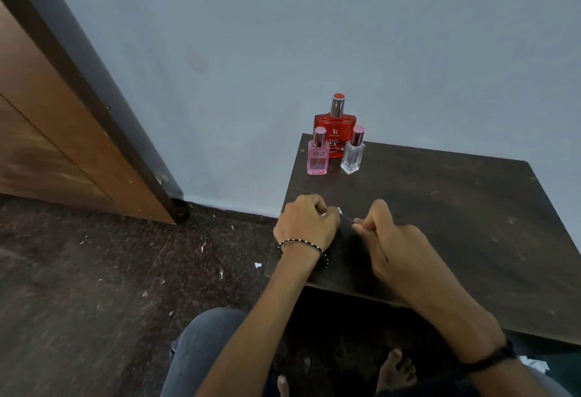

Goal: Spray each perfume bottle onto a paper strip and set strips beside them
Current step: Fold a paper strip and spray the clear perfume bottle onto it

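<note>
Three perfume bottles stand at the table's far left corner: a large red bottle (pixel 335 132) at the back, a small pink bottle (pixel 318 156) in front left and a small clear bottle (pixel 353 154) in front right, all capped. My left hand (pixel 306 224) and my right hand (pixel 382 236) rest near the table's left front, fingers closed. A small white paper strip (pixel 339 209) pokes out of my left fingers. A thin grey edge runs from it to my right fingertips; whether that is the same strip I cannot tell.
The dark wooden table (pixel 456 208) stands against a blue-grey wall. A wooden door (pixel 47 151) is at the left. Paper scraps (pixel 257 265) lie on the dark floor. My knees and bare feet show below the table's front edge.
</note>
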